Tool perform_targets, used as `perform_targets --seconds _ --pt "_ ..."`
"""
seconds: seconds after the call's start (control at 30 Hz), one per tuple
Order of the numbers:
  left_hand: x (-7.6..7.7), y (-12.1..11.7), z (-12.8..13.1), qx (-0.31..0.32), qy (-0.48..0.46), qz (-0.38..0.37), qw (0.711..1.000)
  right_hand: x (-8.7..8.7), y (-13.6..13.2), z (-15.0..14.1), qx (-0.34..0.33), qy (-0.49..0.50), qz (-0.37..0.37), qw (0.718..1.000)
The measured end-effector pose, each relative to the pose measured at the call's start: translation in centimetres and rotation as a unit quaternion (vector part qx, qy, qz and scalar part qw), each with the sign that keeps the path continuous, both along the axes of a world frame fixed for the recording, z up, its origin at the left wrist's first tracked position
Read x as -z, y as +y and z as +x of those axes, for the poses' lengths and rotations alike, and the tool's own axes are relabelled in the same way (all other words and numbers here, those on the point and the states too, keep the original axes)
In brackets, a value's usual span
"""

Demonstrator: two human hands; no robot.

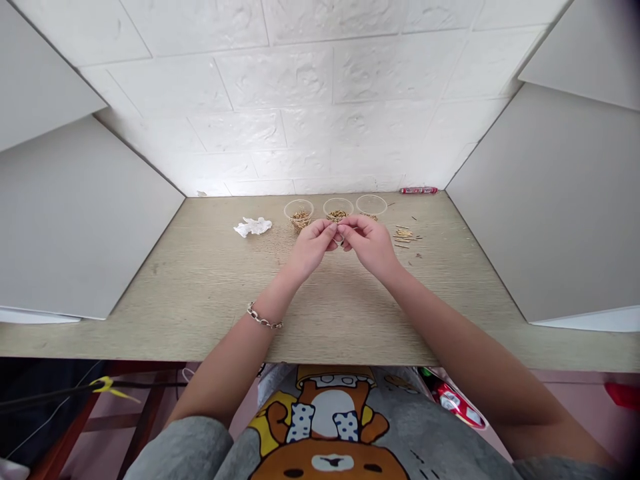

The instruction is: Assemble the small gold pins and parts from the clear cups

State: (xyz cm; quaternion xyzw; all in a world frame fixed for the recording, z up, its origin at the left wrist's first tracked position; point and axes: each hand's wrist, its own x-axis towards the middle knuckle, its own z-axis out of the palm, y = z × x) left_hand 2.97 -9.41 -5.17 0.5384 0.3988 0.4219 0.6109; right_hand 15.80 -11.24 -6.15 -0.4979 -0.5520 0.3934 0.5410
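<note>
Over the middle of the table, my left hand (315, 245) and my right hand (369, 241) meet at the fingertips. Both are closed in a pinch; whatever sits between the fingers is too small to make out. Just beyond them stand three clear plastic cups. The left cup (299, 202) holds small gold-coloured pieces. Dark gold bits (337, 215) fill the middle cup, partly hidden by my fingers. The right cup (371, 197) has a few gold pieces at its bottom. To the right of my right hand lies a loose pile of thin gold pins (404, 235).
A crumpled white tissue (253, 227) lies left of the cups, with tiny specks scattered near it. At the back right, a red tube-shaped packet (419, 191) rests against the white brick-patterned wall (300, 87). Grey panels (75, 220) flank the wooden table (340, 320).
</note>
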Motion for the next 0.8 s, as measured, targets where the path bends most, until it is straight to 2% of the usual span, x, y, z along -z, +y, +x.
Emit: perform_targets --seconds 0.2,0.37,0.6,0.8 --pt "-0.23 0.43 -0.27 -0.021 0.037 0.021 0.999 0.04 0.67 0.66 0.010 0.028 0.012 0.999" --pt "0.10 0.79 -0.57 -0.021 0.086 0.070 0.994 0.02 0.96 0.95 0.009 0.060 -0.014 0.998" --pt "0.04 0.56 -0.88 -0.016 0.193 0.128 0.973 -0.23 0.64 0.69 -0.008 0.054 0.034 0.998" --pt "0.04 0.45 -0.86 -0.008 0.175 0.120 0.977 -0.14 0.68 0.60 -0.039 0.093 0.024 0.995"
